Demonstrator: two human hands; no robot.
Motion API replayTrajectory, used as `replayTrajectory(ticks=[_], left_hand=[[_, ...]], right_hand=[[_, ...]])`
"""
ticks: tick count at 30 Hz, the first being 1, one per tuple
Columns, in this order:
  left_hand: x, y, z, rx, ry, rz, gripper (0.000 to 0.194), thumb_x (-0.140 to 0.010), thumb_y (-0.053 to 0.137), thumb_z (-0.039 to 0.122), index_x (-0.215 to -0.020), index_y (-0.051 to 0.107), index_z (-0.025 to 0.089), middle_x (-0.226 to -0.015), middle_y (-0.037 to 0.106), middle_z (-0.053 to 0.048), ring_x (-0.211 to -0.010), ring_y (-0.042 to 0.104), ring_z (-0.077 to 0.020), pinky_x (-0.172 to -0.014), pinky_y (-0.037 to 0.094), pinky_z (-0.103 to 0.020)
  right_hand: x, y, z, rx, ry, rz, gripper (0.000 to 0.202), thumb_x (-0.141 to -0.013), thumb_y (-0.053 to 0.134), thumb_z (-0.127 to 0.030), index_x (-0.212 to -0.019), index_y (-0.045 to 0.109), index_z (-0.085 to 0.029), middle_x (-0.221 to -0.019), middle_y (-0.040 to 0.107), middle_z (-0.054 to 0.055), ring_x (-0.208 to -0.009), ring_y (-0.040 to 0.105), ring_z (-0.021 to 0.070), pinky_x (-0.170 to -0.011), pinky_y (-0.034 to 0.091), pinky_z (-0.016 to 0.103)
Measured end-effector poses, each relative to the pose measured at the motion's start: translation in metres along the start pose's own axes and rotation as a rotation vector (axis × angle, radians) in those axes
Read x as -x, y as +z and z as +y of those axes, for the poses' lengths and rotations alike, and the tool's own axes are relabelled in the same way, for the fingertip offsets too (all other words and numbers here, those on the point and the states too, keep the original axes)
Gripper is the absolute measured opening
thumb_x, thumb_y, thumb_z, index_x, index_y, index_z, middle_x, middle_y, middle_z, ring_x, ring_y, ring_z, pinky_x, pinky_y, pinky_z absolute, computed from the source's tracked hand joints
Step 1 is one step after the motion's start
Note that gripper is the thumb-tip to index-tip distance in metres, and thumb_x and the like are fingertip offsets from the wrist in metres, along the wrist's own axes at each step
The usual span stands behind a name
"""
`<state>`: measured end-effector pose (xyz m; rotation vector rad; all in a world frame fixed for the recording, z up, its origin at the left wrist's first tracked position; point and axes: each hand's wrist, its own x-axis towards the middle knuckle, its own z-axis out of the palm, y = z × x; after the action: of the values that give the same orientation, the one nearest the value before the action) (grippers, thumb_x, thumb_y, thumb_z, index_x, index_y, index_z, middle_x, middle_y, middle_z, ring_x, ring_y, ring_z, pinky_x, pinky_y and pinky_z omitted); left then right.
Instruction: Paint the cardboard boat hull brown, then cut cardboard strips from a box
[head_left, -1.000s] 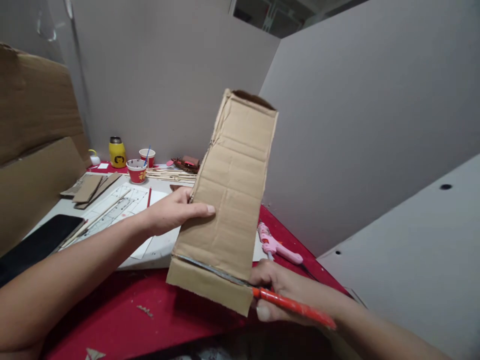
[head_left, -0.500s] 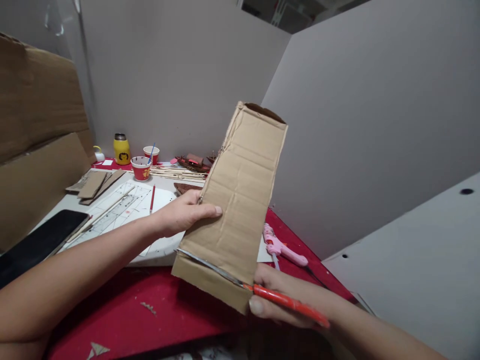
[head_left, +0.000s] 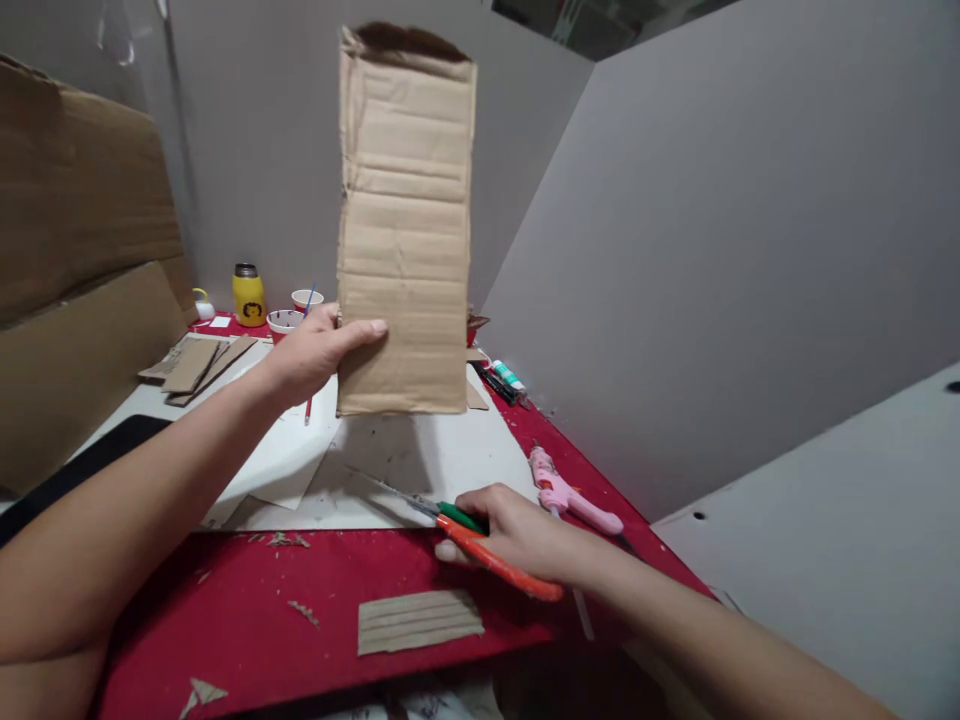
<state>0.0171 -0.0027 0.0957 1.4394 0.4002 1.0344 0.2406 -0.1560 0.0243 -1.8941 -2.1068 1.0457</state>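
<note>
My left hand pinches the left edge of a tall piece of cardboard, thumb in front, and holds it upright above the white board. Its lower edge is cut straight; the top edge is curled and ragged. In my right hand is a pair of scissors with orange and green handles, the blades pointing left and apart from the cardboard. Below them a narrow cut-off cardboard strip lies on the red tablecloth near the front edge.
A pink glue gun lies to the right. The white board carries paper sheets. Cardboard offcuts, a yellow bottle and a paper cup stand at the back left. Large cardboard leans at the left; grey partitions enclose the table.
The lower strip has come off the cardboard and dropped onto the tablecloth. My left hand has raised the cardboard up and left, turning it upright. The scissors have moved left, away from it.
</note>
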Motion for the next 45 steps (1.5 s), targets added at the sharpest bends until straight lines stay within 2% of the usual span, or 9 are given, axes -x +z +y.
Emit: replayTrajectory(ticks=[5,9,13,22,28,36,38,41,45], left_hand=[[-0.01,-0.014,-0.003,0.092,0.051,0.073,0.04,-0.066,0.084,0.029,-0.101,0.074,0.014,-0.108,0.077,-0.009,-0.109,0.068,-0.0294,-0.101,0.051,-0.043],[-0.009,-0.015,-0.004,0.126,0.016,0.072,0.042,-0.064,0.086,0.032,-0.1,0.074,0.014,-0.108,0.077,-0.011,-0.109,0.069,-0.031,-0.099,0.052,-0.044],[-0.005,-0.012,-0.002,0.117,0.003,0.043,0.042,-0.064,0.087,0.033,-0.099,0.074,0.013,-0.106,0.078,-0.012,-0.107,0.07,-0.0315,-0.099,0.052,-0.046],[0.003,-0.005,0.011,0.129,-0.029,0.027,0.045,-0.065,0.086,0.031,-0.106,0.074,0.015,-0.105,0.079,-0.01,-0.107,0.071,-0.0308,-0.1,0.053,-0.044],[0.003,-0.004,0.009,0.146,-0.054,0.082,0.047,-0.064,0.087,0.03,-0.106,0.073,0.013,-0.106,0.078,-0.011,-0.106,0.071,-0.03,-0.101,0.053,-0.042],[0.005,-0.003,0.01,0.127,-0.07,0.114,0.045,-0.067,0.085,0.037,-0.104,0.072,0.014,-0.105,0.078,-0.011,-0.095,0.074,-0.0263,-0.083,0.059,-0.033],[0.006,-0.003,0.01,0.117,-0.078,0.102,0.047,-0.066,0.086,0.038,-0.104,0.072,0.014,-0.105,0.078,-0.011,-0.095,0.074,-0.026,-0.082,0.059,-0.031],[0.007,0.0,0.009,0.103,-0.098,0.067,0.049,-0.065,0.087,0.039,-0.105,0.072,0.014,-0.107,0.078,-0.012,-0.097,0.073,-0.0273,-0.084,0.058,-0.033],[0.01,0.007,0.003,0.09,-0.136,0.001,0.05,-0.068,0.085,0.039,-0.109,0.072,0.014,-0.109,0.077,-0.014,-0.097,0.073,-0.0292,-0.086,0.057,-0.037]], right_hand=[[-0.004,0.001,0.005,0.212,-0.037,0.141,0.046,-0.078,0.065,-0.061,-0.068,0.056,-0.018,-0.062,0.052,-0.001,-0.057,0.04,0.0114,-0.055,0.025,0.025],[-0.004,0.006,0.002,0.332,-0.122,0.19,0.032,-0.085,0.059,-0.049,-0.076,0.063,-0.018,-0.069,0.064,0.004,-0.06,0.048,0.0135,-0.058,0.028,0.025],[-0.007,0.013,-0.005,0.406,-0.193,0.219,0.022,-0.084,0.059,-0.04,-0.075,0.064,-0.02,-0.069,0.067,0.003,-0.057,0.051,0.0132,-0.056,0.027,0.025],[-0.039,0.006,-0.005,0.439,-0.246,0.312,0.028,-0.085,0.061,-0.045,-0.089,0.07,-0.019,-0.086,0.074,0.008,-0.073,0.066,0.0193,-0.063,0.033,0.027],[-0.039,0.005,-0.005,0.371,-0.271,0.314,0.029,-0.085,0.062,-0.039,-0.104,0.071,-0.02,-0.097,0.074,0.008,-0.085,0.068,0.0205,-0.071,0.041,0.025],[-0.04,-0.004,0.007,0.126,-0.393,0.389,0.027,-0.079,0.07,-0.034,-0.101,0.074,-0.02,-0.099,0.069,0.009,-0.092,0.064,0.0225,-0.082,0.047,0.031],[-0.04,-0.015,0.007,-0.021,-0.412,0.464,0.027,-0.082,0.067,-0.035,-0.101,0.073,-0.017,-0.097,0.069,0.009,-0.088,0.063,0.0213,-0.079,0.048,0.032],[-0.037,-0.038,0.0,-0.301,-0.421,0.563,0.039,-0.089,0.058,-0.047,-0.108,0.069,-0.015,-0.095,0.069,0.009,-0.079,0.063,0.0181,-0.069,0.052,0.031],[-0.03,-0.063,-0.018,-0.609,-0.481,0.582,0.055,-0.085,0.061,-0.059,-0.12,0.067,-0.017,-0.1,0.07,0.01,-0.079,0.064,0.0168,-0.065,0.055,0.029]])
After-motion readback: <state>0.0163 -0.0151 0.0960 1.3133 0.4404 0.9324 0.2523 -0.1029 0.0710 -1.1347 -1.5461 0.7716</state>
